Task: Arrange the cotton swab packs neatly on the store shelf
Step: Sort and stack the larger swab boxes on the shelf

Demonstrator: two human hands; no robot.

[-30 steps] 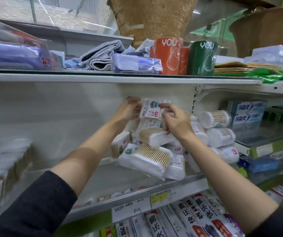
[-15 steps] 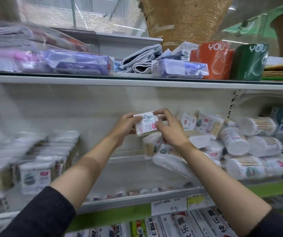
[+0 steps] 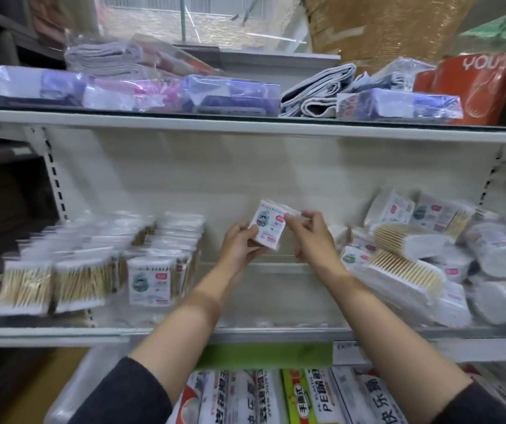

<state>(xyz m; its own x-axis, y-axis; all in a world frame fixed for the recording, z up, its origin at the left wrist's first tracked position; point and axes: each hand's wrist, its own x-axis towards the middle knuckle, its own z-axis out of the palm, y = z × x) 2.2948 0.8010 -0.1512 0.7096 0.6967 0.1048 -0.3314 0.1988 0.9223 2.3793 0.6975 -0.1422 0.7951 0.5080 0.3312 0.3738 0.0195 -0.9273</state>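
Held pack: a small white plastic-wrapped cotton swab pack [image 3: 268, 225] with a teal figure and a pink label was held up in the air in front of the pale back panel, tilted, above the bare middle stretch of the white metal store shelf [image 3: 159, 332].
Left hand: the left hand [image 3: 239, 247] gripped the pack's lower left edge, thumb on the printed face and fingers curled behind it.
Right hand: the right hand [image 3: 313, 237] pinched the pack's upper right corner between thumb and fingertips, the other fingers curled below it.
Sleeves: both forearms were bare, with dark sleeves pushed up near the bottom of the view.
Upright rows: to the left, a blurred group of standing swab packs [image 3: 98, 264] stood in rows on the same shelf, wooden sticks showing through the wrap, and one printed face turned forward at the right end.
Loose heap: to the right, a jumbled pile of swab packs [image 3: 423, 258] lay at mixed angles, some flat, some round and on their sides, close beside the right wrist.
Upper shelf: folded grey cloths [image 3: 316, 90] and purple plastic-wrapped packets [image 3: 230, 94] lay above, with an orange cup marked YOU [image 3: 472, 87] at the right.
Lower shelf: boxes of plastic wrap [image 3: 322, 396] showed beneath the shelf edge.
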